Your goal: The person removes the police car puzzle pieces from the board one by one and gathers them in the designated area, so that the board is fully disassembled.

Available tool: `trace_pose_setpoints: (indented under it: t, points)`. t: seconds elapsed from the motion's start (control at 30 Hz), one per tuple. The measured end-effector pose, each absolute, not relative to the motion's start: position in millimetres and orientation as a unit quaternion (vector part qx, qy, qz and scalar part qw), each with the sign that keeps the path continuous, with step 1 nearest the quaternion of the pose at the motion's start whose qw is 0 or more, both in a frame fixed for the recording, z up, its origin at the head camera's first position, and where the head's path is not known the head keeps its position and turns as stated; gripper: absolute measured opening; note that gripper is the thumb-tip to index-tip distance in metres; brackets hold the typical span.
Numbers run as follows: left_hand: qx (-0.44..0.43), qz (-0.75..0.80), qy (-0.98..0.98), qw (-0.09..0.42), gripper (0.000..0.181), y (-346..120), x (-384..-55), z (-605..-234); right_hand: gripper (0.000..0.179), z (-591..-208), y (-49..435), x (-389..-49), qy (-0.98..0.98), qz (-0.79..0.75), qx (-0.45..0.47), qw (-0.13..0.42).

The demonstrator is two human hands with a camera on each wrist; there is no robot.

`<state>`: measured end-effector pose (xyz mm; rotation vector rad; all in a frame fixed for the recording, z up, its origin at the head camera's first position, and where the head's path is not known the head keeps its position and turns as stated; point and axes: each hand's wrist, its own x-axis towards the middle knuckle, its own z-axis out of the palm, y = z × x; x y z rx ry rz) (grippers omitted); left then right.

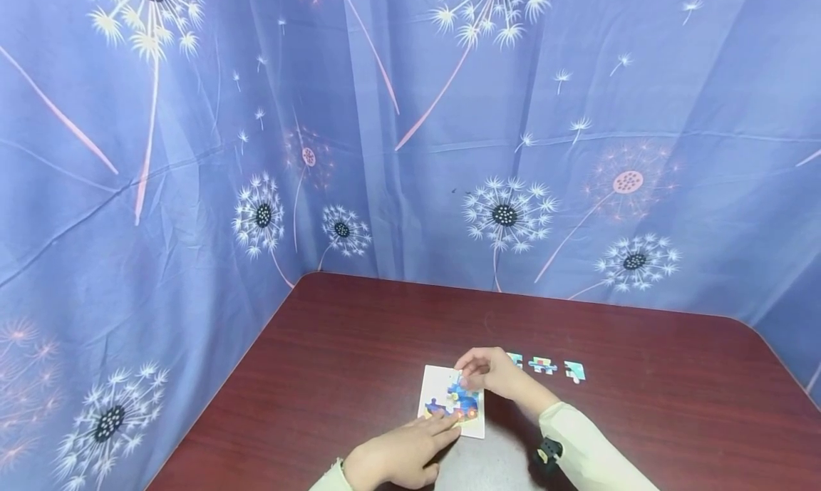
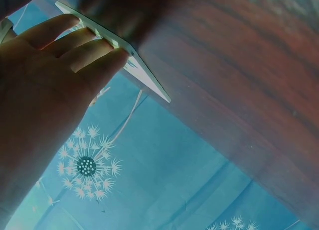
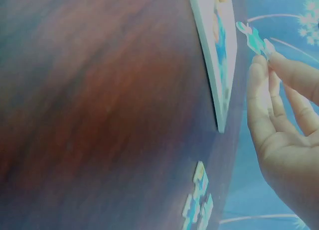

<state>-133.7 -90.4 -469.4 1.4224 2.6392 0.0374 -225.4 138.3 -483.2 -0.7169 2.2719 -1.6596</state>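
A white puzzle board [image 1: 472, 430] lies on the table, partly filled with blue, yellow and red pieces along its lower and right parts. My left hand [image 1: 400, 454] rests its straight fingers on the board's lower left, and the left wrist view shows those fingers [image 2: 102, 58] flat against its face. Over the board's upper right is my right hand [image 1: 497, 372]. Between thumb and fingertips it pinches a puzzle piece [image 3: 254, 39] with a green-blue face, held apart from the board in the right wrist view. In the head view that piece is mostly hidden by the fingers.
Several loose puzzle pieces lie right of the board, among them one with blue and red [image 1: 542, 365] and a teal corner one [image 1: 575, 370]. The dark red table [image 1: 359, 334] meets a blue dandelion-print curtain [image 1: 417, 213] at its back and left edges.
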Motion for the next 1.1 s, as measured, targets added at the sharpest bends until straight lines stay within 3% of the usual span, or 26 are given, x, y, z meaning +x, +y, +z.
trace_pose_setpoints:
  t: [1.1]
  points:
    - [0.461, 0.032, 0.881, 0.098, 0.059, -90, -135, -468, 0.03, -474, 231, -220, 0.801, -0.567, -0.164, 0.103]
